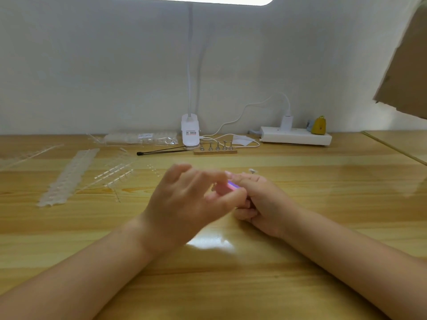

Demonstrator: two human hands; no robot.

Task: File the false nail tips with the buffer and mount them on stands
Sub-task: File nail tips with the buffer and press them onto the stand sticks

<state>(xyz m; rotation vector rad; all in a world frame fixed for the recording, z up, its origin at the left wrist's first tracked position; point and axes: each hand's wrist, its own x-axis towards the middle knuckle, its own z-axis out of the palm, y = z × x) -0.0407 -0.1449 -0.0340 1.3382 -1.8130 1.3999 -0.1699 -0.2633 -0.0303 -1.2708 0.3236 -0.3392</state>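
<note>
**Q:** Why is the table point(323, 204) laid out this way?

**A:** Stock sits left, tools sit at the back, and the middle is kept for handwork. The strips of clear false nail tips point(67, 179) lie at left within reach. The wooden base with five metal stands point(216, 147) waits at the far edge beside the clip lamp point(190, 132), probably so that filed tips can be mounted there later. The stand tops look bare, though they are too small to judge firmly.

**Q:** And the hands?

**A:** They meet at centre, just above the table. The right hand point(261, 202) is curled round the buffer point(227, 188), a small pink block with a violet edge, mostly hidden. The left hand point(184, 199) is blurred; thumb and forefinger appear pinched at the buffer's face, presumably on a tip, with the other fingers spread. The tip itself cannot be made out.

**Q:** Anything loose?

**A:** One small clear piece point(253, 170) lies just beyond the right hand.
</note>
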